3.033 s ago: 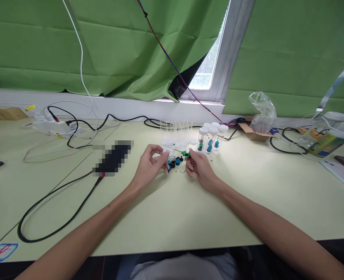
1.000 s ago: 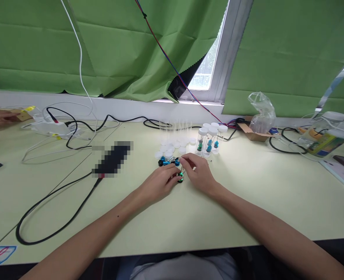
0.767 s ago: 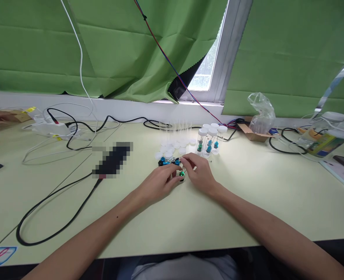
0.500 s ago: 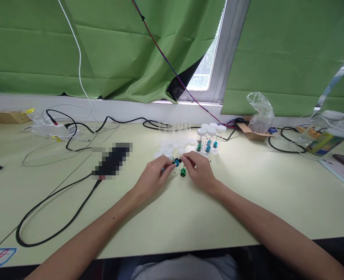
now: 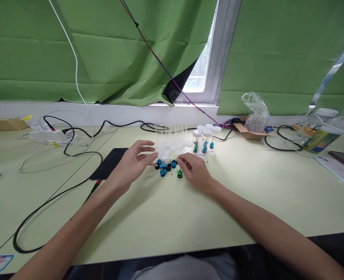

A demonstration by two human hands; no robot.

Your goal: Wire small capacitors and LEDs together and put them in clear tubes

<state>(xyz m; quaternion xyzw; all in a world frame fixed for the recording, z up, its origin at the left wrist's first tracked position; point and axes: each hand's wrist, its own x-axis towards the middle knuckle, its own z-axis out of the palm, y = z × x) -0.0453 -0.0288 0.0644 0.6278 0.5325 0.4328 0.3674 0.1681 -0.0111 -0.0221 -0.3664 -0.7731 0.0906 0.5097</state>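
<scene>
My right hand (image 5: 194, 170) is closed in a pinch on the thin stem of a small green round piece with a black base (image 5: 180, 174), which hangs at or just above the table. My left hand (image 5: 138, 160) is raised with its fingers apart and holds nothing. Between the hands lies a small heap of blue and black round pieces (image 5: 163, 172) with metal bits. Behind them are several white caps (image 5: 164, 151) and a row of clear tubes (image 5: 176, 132). To their right stand capped clear tubes (image 5: 196, 142) with green and blue pieces inside.
A black phone (image 5: 109, 163) on a cable lies beside my left forearm. White and black cables with a power strip (image 5: 48, 136) run along the back left. At the right are a cardboard box (image 5: 249, 134) with a plastic bag, jars (image 5: 320, 136) and another phone (image 5: 337, 169).
My left hand has let go of the blue pieces, opened, and moved left and up. My right hand keeps its pinch on the green piece. The view has shifted slightly.
</scene>
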